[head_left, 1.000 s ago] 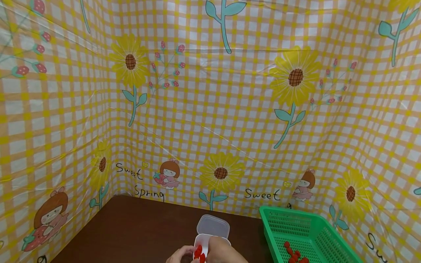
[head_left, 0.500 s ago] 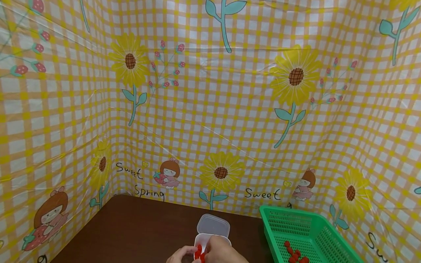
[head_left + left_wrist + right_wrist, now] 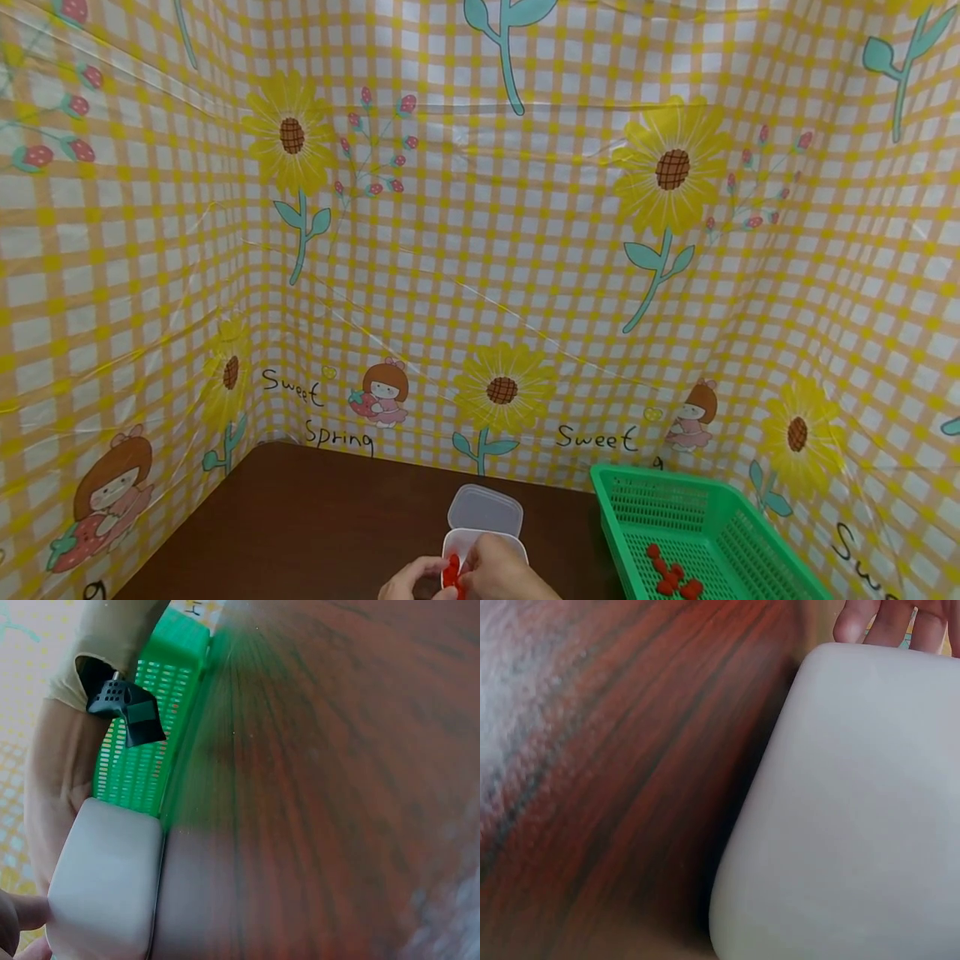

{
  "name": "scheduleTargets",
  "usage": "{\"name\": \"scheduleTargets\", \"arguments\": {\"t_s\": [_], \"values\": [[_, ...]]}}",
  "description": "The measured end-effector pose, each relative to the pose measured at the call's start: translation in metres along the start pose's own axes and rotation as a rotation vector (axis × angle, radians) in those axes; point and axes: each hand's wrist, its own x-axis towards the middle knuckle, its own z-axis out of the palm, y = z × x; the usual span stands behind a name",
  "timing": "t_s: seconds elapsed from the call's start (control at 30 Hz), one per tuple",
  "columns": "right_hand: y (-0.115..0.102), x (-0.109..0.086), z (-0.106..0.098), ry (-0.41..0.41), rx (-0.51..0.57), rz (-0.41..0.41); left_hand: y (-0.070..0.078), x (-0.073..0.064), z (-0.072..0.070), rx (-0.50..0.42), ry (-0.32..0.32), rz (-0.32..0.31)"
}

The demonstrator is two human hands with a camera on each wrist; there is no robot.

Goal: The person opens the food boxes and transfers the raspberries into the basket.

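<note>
Although less is seen than before, red pieces (image 3: 451,572) are flanked by left hand (image 3: 411,580) and right hand (image 3: 506,573), grips unclear, at a smooth white box (image 3: 109,877).

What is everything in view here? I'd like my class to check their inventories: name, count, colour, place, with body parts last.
white container: one, white, on the table by the hands
lid: one, translucent grey, beyond the container
red pieces: several, red, between the hands at the container
basket: one, green, right side of the table
red lumps: about six, red, inside the basket
table: one, dark brown, underneath
patterned cloth: at least one, yellow-checked, behind and at the sides
black device: one, black, at a cuff
sleeve: one, beige, left wrist view
left hand: one, bare, container's left
right hand: one, bare, over the container
</note>
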Motion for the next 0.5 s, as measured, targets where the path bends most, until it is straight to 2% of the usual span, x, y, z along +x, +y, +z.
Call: {"name": "scheduleTargets", "arguments": {"t_s": [0.27,0.5], "values": [[-0.0018,0.0006,-0.0011,0.007,0.023,-0.018,0.002,0.0009,-0.001,-0.072,-0.017,-0.006],[-0.0005,0.0,-0.0005,-0.002,0.006,-0.011,0.0015,0.0009,-0.0009,-0.03,-0.022,-0.037]]}}
